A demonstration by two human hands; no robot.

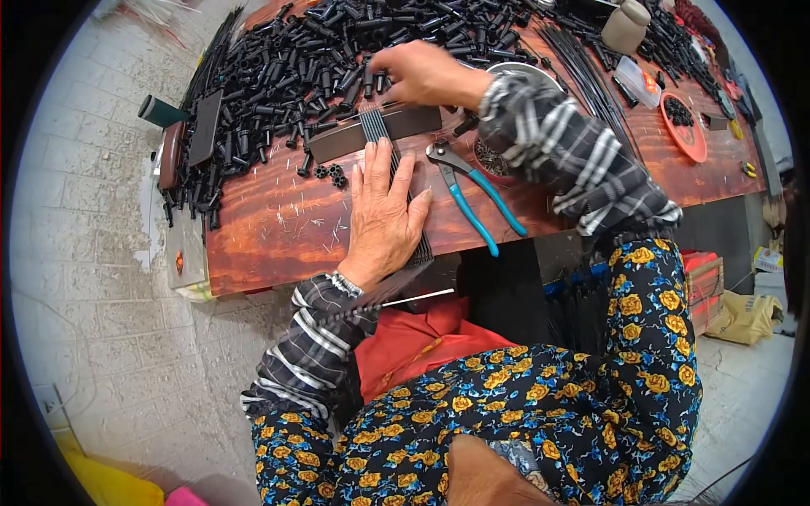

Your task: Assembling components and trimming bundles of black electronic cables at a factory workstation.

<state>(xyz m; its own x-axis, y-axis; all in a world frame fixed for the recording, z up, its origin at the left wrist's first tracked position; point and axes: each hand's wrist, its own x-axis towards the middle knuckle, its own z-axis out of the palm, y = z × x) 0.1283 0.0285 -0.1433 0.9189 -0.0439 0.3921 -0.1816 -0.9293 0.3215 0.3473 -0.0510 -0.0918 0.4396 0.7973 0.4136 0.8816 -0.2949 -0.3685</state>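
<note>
Black rods [374, 126] lie side by side as a narrow row across a dark bar-shaped block [418, 124] on the wooden bench [270, 223]. Directions take the left hand as centre, with 12 o'clock pointing away from the person.

Left hand [384, 211]: flat, fingers extended, resting on the row; not clenched. The block sits at 12 o'clock, just beyond the fingertips.

Right hand [426, 72]: at about 12 o'clock, past the block, over the near edge of a heap of black tubular fittings [337, 51]. Fingers and thumb are bent; whether they grip a fitting cannot be told.

Auxiliary items: pliers [463, 207] with teal handles, unheld, at 3 o'clock; small metal pieces [489, 158] at 2 o'clock; a small cluster of black rings [333, 174] at 10 o'clock.

Status: the row appears laid out and evenly aligned. The far rod ends are too small to inspect for attached parts. Judging by the large heap, much loose stock remains; the work appears well short of complete.
</note>
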